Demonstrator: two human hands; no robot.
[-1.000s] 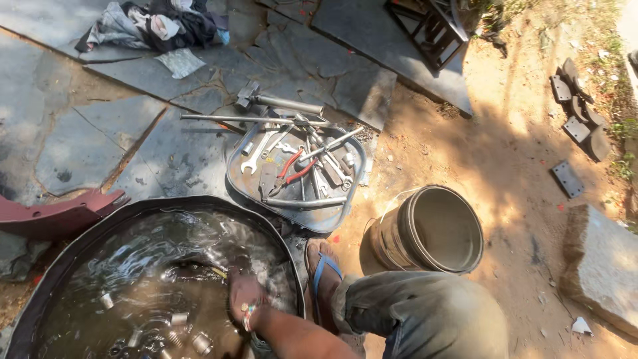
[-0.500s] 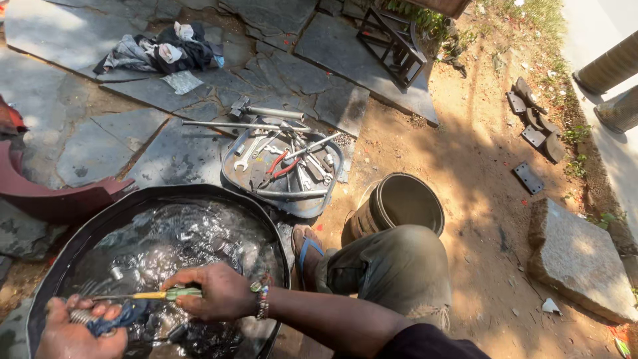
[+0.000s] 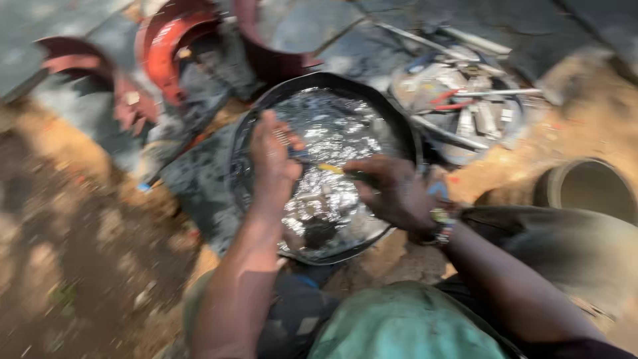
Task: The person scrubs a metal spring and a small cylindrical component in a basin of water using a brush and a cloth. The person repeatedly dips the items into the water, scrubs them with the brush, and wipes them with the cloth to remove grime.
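Basin (image 3: 399, 129): I now see it far-centre; earlier it sat near-left.
Left hand (image 3: 272, 159): raised, curled around a blurred part.
Right hand (image 3: 392, 189): pinching yellow-handled brush (image 3: 329, 168); bristles unreadable.

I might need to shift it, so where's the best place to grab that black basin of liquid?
Probably the black basin by its raised rim, one hand on each opposite side, from above. It is wide, round and full of liquid, so a one-sided grip would likely tip it. The left hand and right hand are over it.
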